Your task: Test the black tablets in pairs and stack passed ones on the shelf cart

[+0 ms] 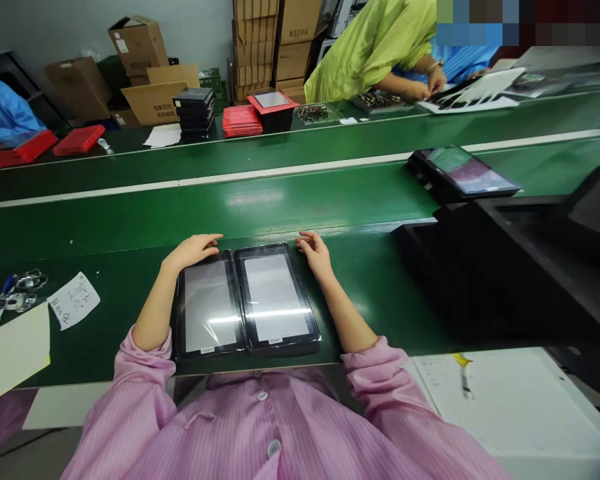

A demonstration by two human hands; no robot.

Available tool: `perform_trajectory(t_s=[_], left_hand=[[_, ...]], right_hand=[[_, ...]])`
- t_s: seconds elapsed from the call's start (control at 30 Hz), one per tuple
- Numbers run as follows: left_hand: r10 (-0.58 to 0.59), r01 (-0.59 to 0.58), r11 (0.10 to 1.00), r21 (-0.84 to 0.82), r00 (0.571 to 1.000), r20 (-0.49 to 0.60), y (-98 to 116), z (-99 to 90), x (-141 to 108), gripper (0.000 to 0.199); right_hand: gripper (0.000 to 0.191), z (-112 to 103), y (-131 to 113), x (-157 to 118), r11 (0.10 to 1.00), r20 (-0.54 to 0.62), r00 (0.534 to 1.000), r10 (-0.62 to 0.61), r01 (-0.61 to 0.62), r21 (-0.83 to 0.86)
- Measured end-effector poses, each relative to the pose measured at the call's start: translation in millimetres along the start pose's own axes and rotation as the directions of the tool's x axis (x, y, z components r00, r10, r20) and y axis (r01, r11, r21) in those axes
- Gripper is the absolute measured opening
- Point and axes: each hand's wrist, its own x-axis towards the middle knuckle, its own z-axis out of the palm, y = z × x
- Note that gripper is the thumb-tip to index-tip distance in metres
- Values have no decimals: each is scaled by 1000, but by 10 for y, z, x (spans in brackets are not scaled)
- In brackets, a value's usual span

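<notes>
Two flat black-framed panels with grey screens lie side by side on the green bench in front of me, the left panel (211, 307) and the right panel (277, 298). My left hand (194, 251) is at the top edge of the left panel, fingers stretched to the right and holding nothing. Just beyond the top right corner of the right panel, my right hand (315, 253) is raised with its fingers apart and slightly bent, nothing in it. Both panels carry a small white label at the near edge.
Black bins (510, 267) stand at the right, with stacked panels (463, 175) behind them. Papers (74, 301) and a blue pen (0, 303) lie at the left. Across the bench, a person in yellow-green (370, 50) works near red trays (242, 121).
</notes>
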Motion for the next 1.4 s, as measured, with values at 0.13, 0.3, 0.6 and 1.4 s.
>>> perform_trajectory(t_s=[0.13, 0.3, 0.6, 1.4], left_hand=[[144, -169, 984, 56, 941, 306, 156, 78, -119, 120], [78, -161, 966, 201, 928, 365, 288, 214, -164, 142], [95, -144, 981, 130, 940, 328, 317, 222, -125, 138], [126, -173, 975, 136, 946, 300, 284, 213, -121, 55]], right_hand=[[73, -17, -45, -204, 1000, 206, 978, 11, -6, -27], [108, -32, -157, -567, 991, 419, 904, -83, 120, -63], [86, -155, -128, -580, 996, 310, 951, 17, -43, 77], [46, -163, -178, -700, 984, 159, 977, 145, -159, 83]])
